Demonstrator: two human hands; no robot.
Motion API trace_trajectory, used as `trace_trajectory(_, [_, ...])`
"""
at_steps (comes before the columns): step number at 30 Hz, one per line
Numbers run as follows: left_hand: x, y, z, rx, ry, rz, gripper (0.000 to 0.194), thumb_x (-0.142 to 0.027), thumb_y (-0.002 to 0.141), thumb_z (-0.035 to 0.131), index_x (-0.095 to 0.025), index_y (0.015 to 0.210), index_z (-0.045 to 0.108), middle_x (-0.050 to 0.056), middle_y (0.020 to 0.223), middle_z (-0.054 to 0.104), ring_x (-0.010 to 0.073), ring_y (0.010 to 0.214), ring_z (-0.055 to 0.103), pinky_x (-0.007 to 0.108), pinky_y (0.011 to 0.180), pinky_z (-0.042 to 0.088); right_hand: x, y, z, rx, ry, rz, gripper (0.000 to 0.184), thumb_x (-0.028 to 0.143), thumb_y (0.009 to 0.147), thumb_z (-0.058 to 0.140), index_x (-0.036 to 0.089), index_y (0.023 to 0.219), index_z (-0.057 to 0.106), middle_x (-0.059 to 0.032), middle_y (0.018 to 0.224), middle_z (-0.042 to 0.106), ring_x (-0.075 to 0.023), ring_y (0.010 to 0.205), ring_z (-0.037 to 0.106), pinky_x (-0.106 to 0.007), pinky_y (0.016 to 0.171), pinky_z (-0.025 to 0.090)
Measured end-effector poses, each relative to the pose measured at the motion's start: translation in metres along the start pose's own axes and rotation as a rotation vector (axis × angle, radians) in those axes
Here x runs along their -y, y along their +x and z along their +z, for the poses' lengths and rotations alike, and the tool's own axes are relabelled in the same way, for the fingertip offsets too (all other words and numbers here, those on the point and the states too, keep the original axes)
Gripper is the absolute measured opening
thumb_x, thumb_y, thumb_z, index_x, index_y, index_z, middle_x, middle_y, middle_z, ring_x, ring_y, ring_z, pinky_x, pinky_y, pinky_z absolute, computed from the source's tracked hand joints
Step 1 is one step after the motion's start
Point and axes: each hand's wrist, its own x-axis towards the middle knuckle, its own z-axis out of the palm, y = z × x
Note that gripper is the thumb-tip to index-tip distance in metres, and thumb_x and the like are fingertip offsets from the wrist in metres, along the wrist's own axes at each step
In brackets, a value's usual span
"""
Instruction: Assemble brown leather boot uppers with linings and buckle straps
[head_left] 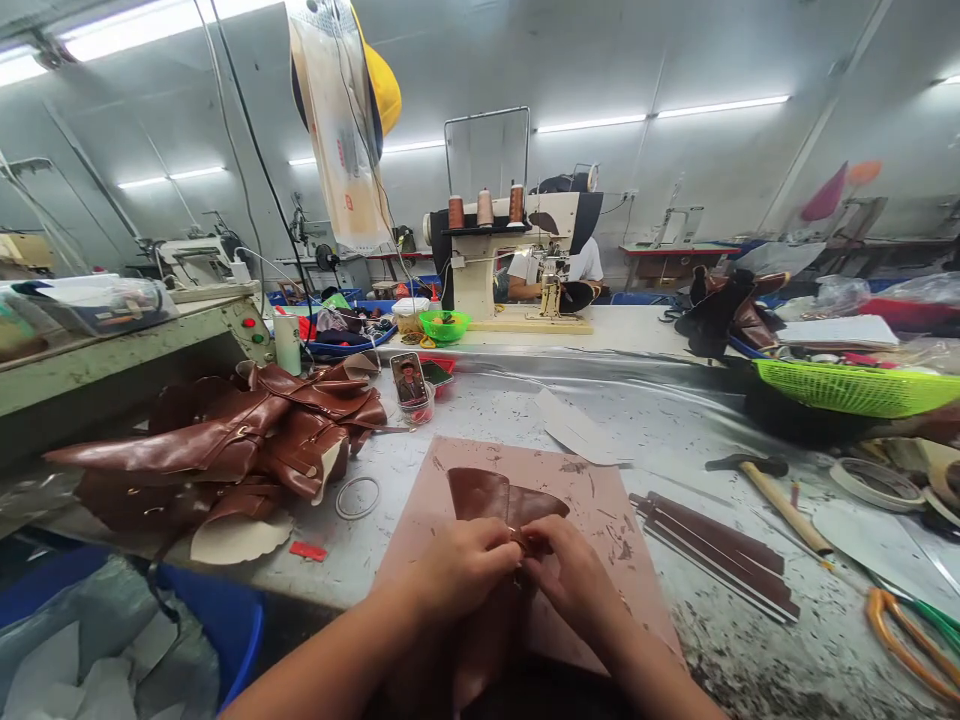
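Observation:
A brown leather boot upper point(478, 494) lies over the pinkish cutting board point(600, 490), its lower part hanging toward my lap. My left hand point(476, 562) is closed, with thumb and fingers pinching at the middle of the upper. Right beside it my right hand point(566, 568) pinches a narrow brown strap point(529, 541) at the same spot, where a small bit of metal shows. The fingertips of both hands nearly meet and partly hide the strap. To the left lies a pile of similar brown boot uppers point(292, 420) with buckled straps.
Brown leather strips point(712, 550), a hammer point(784, 505) and orange-handled scissors point(907, 640) lie to the right. A phone point(409, 381) stands behind the board, near a metal ring point(358, 498). Farther back are a sewing machine point(480, 270) and a green basket point(855, 388). A blue bin point(217, 610) stands lower left.

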Motion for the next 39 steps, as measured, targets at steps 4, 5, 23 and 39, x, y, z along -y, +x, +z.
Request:
trace_trajectory(4, [-0.003,-0.006,-0.006,0.064,-0.190,-0.051,0.019,-0.024,0.080,0.045,-0.022,0.082,0.065,-0.005,0.081,0.065,0.0119,0.077,0.057,0.019,0.069,0.040,0.008,0.000,-0.017,0.242,0.079,0.138,0.012,0.016,0.075,0.054,0.020,0.087,0.054,-0.0028,0.083,0.054,-0.0176,0.077,0.053,-0.032,0.070,0.045])
trace_trajectory(5, [-0.004,-0.007,-0.006,0.065,-0.229,-0.056,0.020,-0.023,0.080,0.044,-0.021,0.081,0.065,-0.004,0.080,0.065,0.0122,0.077,0.056,0.020,0.070,0.040,0.010,0.001,-0.020,0.253,0.091,0.145,0.009,0.014,0.075,0.051,0.020,0.082,0.053,-0.0025,0.082,0.053,-0.0171,0.076,0.052,-0.031,0.070,0.044])
trace_trajectory(23, [0.007,-0.012,0.009,-0.442,0.561,0.856,0.015,-0.008,0.083,0.044,-0.015,0.075,0.056,0.002,0.067,0.062,0.0113,0.057,0.050,0.024,0.055,0.043,0.028,0.017,-0.014,0.244,0.588,0.608,0.018,0.033,0.066,0.054,0.017,0.075,0.057,0.0024,0.066,0.055,-0.0109,0.055,0.049,-0.026,0.054,0.041])
trace_trajectory(39, [-0.006,-0.010,0.011,-0.399,0.574,1.002,0.021,-0.004,0.083,0.042,-0.011,0.070,0.057,0.005,0.066,0.061,0.0149,0.078,0.062,0.025,0.075,0.053,0.039,0.022,-0.026,0.384,-0.001,0.394,0.027,0.038,0.085,0.043,0.021,0.064,0.039,0.0026,0.061,0.049,-0.0139,0.058,0.044,-0.025,0.052,0.030])
